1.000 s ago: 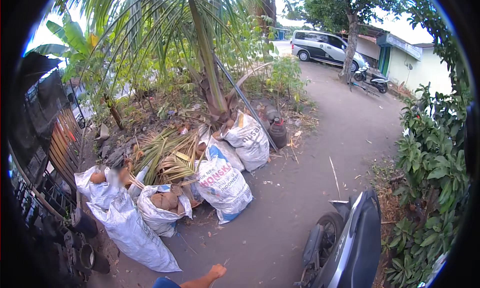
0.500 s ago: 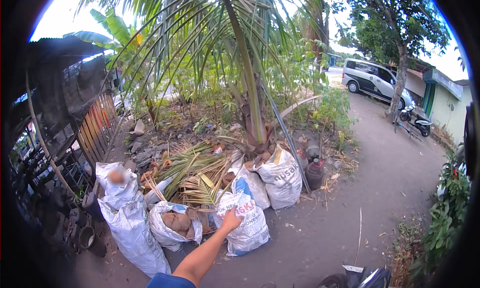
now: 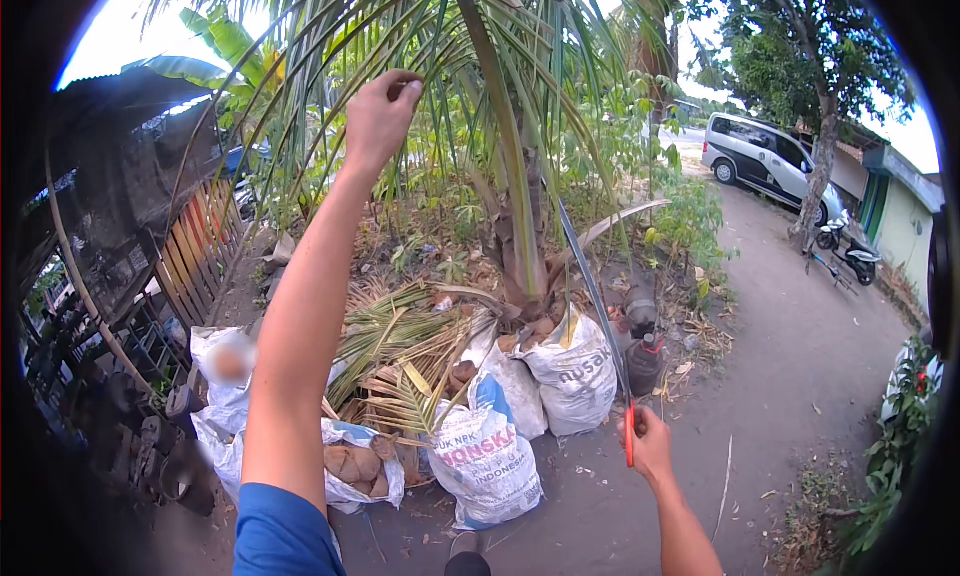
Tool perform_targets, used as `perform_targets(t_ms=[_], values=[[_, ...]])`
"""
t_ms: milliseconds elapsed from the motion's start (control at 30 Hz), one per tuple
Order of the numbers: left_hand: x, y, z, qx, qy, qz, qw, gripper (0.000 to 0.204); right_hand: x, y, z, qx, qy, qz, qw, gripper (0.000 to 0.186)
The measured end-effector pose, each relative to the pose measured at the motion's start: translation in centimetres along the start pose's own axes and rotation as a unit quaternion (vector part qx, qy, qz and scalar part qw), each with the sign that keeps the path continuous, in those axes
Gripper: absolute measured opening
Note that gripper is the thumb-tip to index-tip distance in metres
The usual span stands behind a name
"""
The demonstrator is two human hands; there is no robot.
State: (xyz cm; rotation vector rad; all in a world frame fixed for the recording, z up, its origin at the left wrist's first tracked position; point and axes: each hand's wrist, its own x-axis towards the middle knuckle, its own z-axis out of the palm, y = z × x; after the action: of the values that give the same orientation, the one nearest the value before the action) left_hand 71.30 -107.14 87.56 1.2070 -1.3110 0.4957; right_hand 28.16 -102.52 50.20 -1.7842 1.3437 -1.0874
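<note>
My left hand (image 3: 382, 121) is raised among the hanging leaflets of a palm frond (image 3: 490, 86), fingers curled into a pinch. Whatever lies between them, if anything, is too fine to make out. Low on the right, my right hand (image 3: 648, 441) is closed around an orange-handled tool (image 3: 630, 431). The tool lines up with a long grey pole (image 3: 595, 286) slanting past the palm trunk (image 3: 522, 246), and I cannot tell whether they join. Between my arms stands a filled white sack (image 3: 485, 471) with printed sides, touched by neither hand.
More white sacks (image 3: 572, 386) stand around the trunk, one holding brown husks (image 3: 355, 466). Cut dry fronds (image 3: 400, 366) lie behind them. Dark jugs (image 3: 645, 361) sit right of the pole. A path (image 3: 790, 376) runs to a parked van (image 3: 765, 161); a slatted fence (image 3: 200, 236) borders the left.
My left hand has left the printed sack and risen into the palm leaflets. My right hand has come into view at lower right with the orange-handled tool. The view has shifted slightly.
</note>
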Motion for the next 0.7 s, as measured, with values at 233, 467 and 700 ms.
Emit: perform_targets(t_ms=[233,467,700], values=[[5.9,-5.1,10.3,-0.158,-0.149,-0.086,0.972,0.024,8.0,-5.6,3.8,0.139,0.018,-0.011,0.99,0.026],[7.1,-6.6,16.1,-0.22,-0.139,-0.059,0.964,0.027,11.2,-5.1,5.8,0.057,0.05,-0.016,0.997,0.021],[9.3,3.7,10.9,-0.256,-0.109,0.178,0.944,0.023,12.6,-10.0,4.2,0.199,0.109,-0.02,0.974,0.024]])
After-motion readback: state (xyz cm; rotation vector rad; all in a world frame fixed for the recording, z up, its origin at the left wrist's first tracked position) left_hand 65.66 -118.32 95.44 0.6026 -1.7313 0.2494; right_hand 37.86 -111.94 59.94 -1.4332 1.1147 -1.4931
